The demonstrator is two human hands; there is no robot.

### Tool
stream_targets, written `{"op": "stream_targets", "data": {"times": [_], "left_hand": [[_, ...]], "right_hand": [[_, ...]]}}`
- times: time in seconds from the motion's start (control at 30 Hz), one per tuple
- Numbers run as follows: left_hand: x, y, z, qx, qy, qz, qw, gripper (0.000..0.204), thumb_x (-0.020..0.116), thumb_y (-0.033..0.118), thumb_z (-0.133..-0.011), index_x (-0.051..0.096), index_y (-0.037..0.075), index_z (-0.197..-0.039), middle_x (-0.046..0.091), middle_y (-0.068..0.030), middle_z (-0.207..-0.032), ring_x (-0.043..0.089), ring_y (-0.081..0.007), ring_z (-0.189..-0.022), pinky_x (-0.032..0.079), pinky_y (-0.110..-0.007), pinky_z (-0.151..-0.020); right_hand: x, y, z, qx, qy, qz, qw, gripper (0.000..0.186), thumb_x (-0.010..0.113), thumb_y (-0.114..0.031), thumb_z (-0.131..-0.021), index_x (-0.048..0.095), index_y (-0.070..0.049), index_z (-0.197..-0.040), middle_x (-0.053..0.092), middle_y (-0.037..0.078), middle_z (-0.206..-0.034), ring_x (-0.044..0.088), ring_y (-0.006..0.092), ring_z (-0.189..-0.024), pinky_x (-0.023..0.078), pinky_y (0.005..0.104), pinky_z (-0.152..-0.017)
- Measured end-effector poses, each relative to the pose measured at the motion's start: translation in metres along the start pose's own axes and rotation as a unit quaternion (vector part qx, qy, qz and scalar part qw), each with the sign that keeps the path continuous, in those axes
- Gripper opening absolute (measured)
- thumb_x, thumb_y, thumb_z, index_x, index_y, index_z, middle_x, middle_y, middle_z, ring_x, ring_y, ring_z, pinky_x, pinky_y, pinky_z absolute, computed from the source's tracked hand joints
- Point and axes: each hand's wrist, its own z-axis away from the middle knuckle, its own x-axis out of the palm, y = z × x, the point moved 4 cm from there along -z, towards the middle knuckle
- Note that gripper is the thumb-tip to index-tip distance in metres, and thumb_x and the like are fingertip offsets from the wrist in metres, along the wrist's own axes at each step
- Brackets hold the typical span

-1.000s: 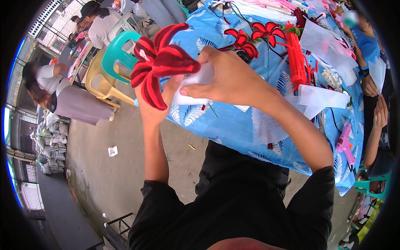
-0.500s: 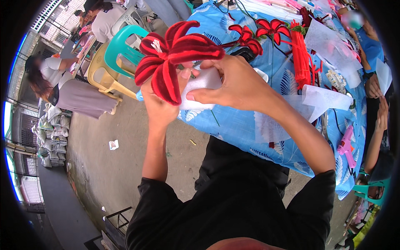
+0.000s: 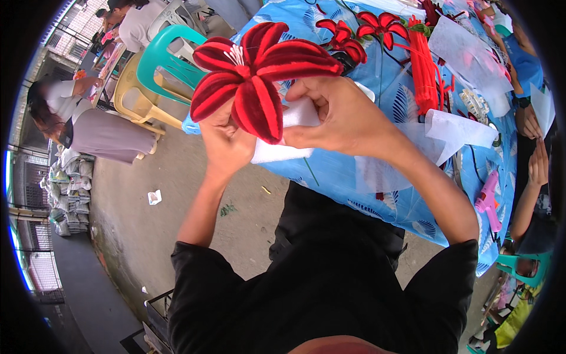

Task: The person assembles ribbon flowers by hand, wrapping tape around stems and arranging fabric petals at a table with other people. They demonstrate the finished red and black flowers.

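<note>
A big artificial flower point(image 3: 259, 112) of dark red fuzzy petals with bright red edges and white stamens faces up in front of me. My left hand point(image 3: 227, 144) is closed beneath it, its fingertips partly hidden by the petals; it appears to grip the flower's base. Just right of the bloom, my right hand point(image 3: 348, 118) pinches a piece of white foam point(image 3: 302, 115), fingers behind and thumb in front. The foam sits between both hands, close under the petals. A thin green stem point(image 3: 311, 171) shows below the foam.
On the blue patterned tablecloth point(image 3: 330, 171) lie smaller red flowers point(image 3: 383, 28), a bundle of red pipe cleaners point(image 3: 421, 74), translucent white sheets point(image 3: 463, 133) and a pink glue gun point(image 3: 488, 200). Green point(image 3: 168, 62) and yellow chairs point(image 3: 138, 97) stand left. Another person's hands point(image 3: 535, 141) are at right.
The flower has tilted and swung slightly right, showing its face more fully. My left hand has shifted a little, and my right hand still pinches the foam.
</note>
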Motion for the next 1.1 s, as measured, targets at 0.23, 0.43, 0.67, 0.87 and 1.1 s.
{"op": "stream_targets", "data": {"times": [0.23,0.43,0.67,0.87,1.1], "left_hand": [[0.003,-0.006,0.012,0.008,0.031,-0.025,0.999,0.011,0.066,0.001,-0.084,0.065,-0.006,-0.091,0.066,-0.0089,-0.080,0.061,-0.0131,-0.064,0.050,-0.026,-0.058],[0.006,0.001,0.008,0.032,-0.027,-0.042,0.998,0.010,0.065,0.004,-0.085,0.065,-0.006,-0.089,0.067,-0.0085,-0.081,0.061,-0.0127,-0.065,0.048,-0.027,-0.059],[0.004,-0.017,0.001,-0.021,-0.036,-0.053,0.998,0.034,0.067,0.002,-0.073,0.064,-0.002,-0.107,0.064,-0.0141,-0.101,0.059,-0.0236,-0.095,0.043,-0.034,-0.088],[0.004,-0.024,0.008,-0.055,0.020,-0.048,0.997,0.032,0.066,0.003,-0.076,0.061,-0.003,-0.107,0.064,-0.0150,-0.100,0.059,-0.0228,-0.094,0.043,-0.035,-0.087],[0.005,-0.015,0.011,-0.044,0.074,0.042,0.995,0.022,0.057,0.009,-0.091,0.053,-0.004,-0.109,0.066,-0.0120,-0.096,0.062,-0.0160,-0.091,0.045,-0.031,-0.083]], "right_hand": [[0.002,0.017,0.000,-0.033,-0.001,-0.032,0.999,0.061,0.079,-0.043,-0.060,0.063,0.010,-0.087,0.063,0.019,-0.077,0.063,0.0261,-0.071,0.049,0.0336,-0.068],[0.009,0.024,0.002,-0.020,0.003,-0.039,0.999,0.063,0.078,-0.044,-0.062,0.061,0.009,-0.091,0.064,0.020,-0.078,0.064,0.0282,-0.073,0.049,0.0336,-0.069],[0.000,0.013,-0.008,-0.074,0.046,0.091,0.992,0.069,0.079,-0.044,-0.063,0.056,0.008,-0.101,0.064,0.023,-0.089,0.065,0.0330,-0.084,0.049,0.0362,-0.078],[0.006,0.008,-0.019,-0.034,0.069,0.185,0.980,0.073,0.078,-0.041,-0.063,0.049,0.012,-0.105,0.062,0.028,-0.086,0.064,0.0401,-0.086,0.050,0.0412,-0.078],[0.010,-0.010,-0.017,-0.024,0.084,0.199,0.976,0.065,0.078,-0.038,-0.065,0.049,0.009,-0.100,0.062,0.027,-0.085,0.063,0.0409,-0.080,0.050,0.0420,-0.072]]}}
